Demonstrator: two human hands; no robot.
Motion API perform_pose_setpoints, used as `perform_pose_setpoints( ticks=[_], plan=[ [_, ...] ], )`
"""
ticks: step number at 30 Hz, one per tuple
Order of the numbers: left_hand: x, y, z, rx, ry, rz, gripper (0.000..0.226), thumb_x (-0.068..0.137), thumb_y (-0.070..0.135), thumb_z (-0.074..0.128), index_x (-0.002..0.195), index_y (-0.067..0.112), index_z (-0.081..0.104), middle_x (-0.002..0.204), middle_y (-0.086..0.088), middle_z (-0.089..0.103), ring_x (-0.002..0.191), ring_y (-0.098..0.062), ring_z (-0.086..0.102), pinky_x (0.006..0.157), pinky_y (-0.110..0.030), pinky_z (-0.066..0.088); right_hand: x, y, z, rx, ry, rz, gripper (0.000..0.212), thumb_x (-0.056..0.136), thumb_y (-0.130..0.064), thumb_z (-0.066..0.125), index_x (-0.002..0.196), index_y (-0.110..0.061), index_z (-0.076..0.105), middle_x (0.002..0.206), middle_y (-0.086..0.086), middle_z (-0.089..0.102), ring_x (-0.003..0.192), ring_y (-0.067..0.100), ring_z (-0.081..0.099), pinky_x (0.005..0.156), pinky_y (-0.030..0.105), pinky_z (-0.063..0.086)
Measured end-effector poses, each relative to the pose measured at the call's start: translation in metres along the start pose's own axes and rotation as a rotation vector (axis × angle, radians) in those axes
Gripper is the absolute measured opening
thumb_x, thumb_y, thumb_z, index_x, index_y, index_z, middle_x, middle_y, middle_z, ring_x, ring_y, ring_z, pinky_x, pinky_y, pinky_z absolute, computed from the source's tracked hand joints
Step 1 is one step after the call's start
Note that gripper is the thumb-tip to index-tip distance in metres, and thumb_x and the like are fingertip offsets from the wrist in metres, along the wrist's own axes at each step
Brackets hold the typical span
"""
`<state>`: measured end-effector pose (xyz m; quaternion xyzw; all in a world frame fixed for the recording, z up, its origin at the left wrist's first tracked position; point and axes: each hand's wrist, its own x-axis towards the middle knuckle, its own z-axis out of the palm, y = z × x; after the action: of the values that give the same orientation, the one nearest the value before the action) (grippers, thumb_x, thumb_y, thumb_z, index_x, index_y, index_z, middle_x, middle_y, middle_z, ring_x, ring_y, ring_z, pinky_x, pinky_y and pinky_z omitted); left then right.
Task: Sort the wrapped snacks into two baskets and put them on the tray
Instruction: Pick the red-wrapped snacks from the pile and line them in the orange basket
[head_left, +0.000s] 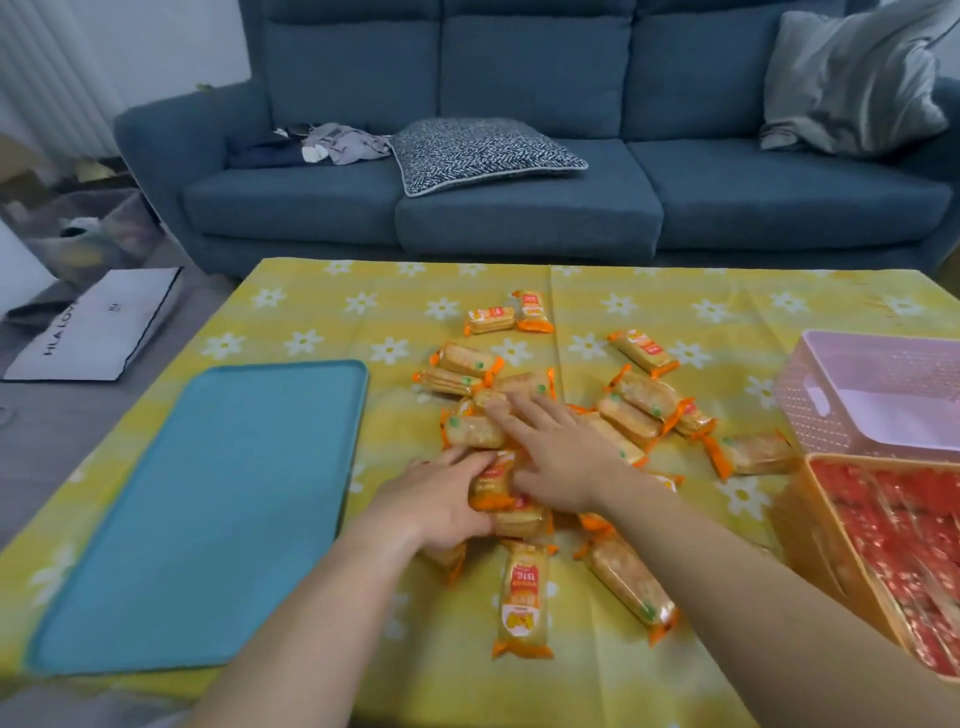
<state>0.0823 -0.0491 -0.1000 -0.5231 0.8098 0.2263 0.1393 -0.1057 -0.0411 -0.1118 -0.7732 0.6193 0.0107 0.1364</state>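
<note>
Daisy tablecloth (311, 317), bag (98, 332) lettered "HLA", left hand (441, 506), right hand (561, 457) both flat on snacks (522, 597)

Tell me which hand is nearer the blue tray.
Left. The left hand rests on the snack pile just beyond the tray's right edge; the right hand lies farther right, over the pile's middle.

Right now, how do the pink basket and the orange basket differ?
The pink basket shows a bare floor; the orange basket is packed with red wrapped snacks. The pink basket sits farther from the person, the orange basket nearer. Both stand at the right of the table, off the teal tray.
</note>
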Motion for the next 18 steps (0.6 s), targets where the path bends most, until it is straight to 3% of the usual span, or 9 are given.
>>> perform_pose_setpoints(
  ticks=[4, 8, 11, 14, 18],
  plan=[
    [-0.004, -0.019, -0.012, 0.043, 0.039, -0.188, 0.068, 0.078, 0.049, 0.056, 0.144, 0.048, 0.039, 0.151, 0.017, 0.038, 0.133, -0.025, 0.044, 0.1, -0.039, 0.043, 0.012, 0.009, -0.006, -0.229, -0.03, 0.125, 0.069, 0.095, -0.056, 0.038, 0.158, -0.036, 0.018, 0.169, -0.003, 0.008, 0.151, 0.03, 0.019, 0.118, 0.055, 0.023],
    [-0.006, -0.02, -0.012, 0.052, 0.036, -0.212, 0.066, 0.085, 0.037, 0.058, 0.147, 0.043, 0.036, 0.15, 0.014, 0.037, 0.135, -0.026, 0.04, 0.1, -0.04, 0.042, -0.002, 0.027, -0.014, -0.281, -0.054, 0.254, 0.054, 0.094, -0.051, 0.038, 0.143, -0.03, 0.048, 0.166, -0.004, 0.019, 0.139, 0.032, 0.039, 0.108, 0.048, 0.037],
    [-0.005, -0.015, -0.016, 0.009, -0.024, -0.197, 0.081, 0.077, 0.045, 0.067, 0.15, 0.04, 0.031, 0.156, 0.007, 0.03, 0.139, -0.031, 0.035, 0.108, -0.042, 0.04, -0.009, 0.033, -0.017, -0.329, -0.042, 0.314, 0.049, 0.093, -0.044, 0.041, 0.135, -0.025, 0.056, 0.158, -0.003, 0.033, 0.131, 0.03, 0.046, 0.099, 0.044, 0.043],
    [-0.003, -0.007, -0.017, -0.115, -0.039, -0.15, 0.095, 0.067, 0.065, 0.073, 0.15, 0.045, 0.029, 0.161, 0.003, 0.022, 0.145, -0.033, 0.024, 0.114, -0.045, 0.033, -0.01, 0.033, -0.018, -0.343, 0.007, 0.387, 0.047, 0.091, -0.043, 0.043, 0.127, -0.021, 0.061, 0.135, 0.001, 0.052, 0.123, 0.029, 0.051, 0.093, 0.043, 0.046],
    [0.006, 0.003, -0.016, -0.235, 0.001, -0.06, 0.062, 0.078, 0.06, 0.066, 0.136, 0.045, 0.051, 0.151, 0.008, 0.04, 0.137, -0.028, 0.036, 0.109, -0.043, 0.037, -0.006, 0.028, -0.023, -0.291, 0.176, 0.386, 0.042, 0.09, -0.041, 0.044, 0.124, -0.02, 0.058, 0.125, 0.004, 0.057, 0.12, 0.03, 0.052, 0.09, 0.043, 0.047]
  ],
)
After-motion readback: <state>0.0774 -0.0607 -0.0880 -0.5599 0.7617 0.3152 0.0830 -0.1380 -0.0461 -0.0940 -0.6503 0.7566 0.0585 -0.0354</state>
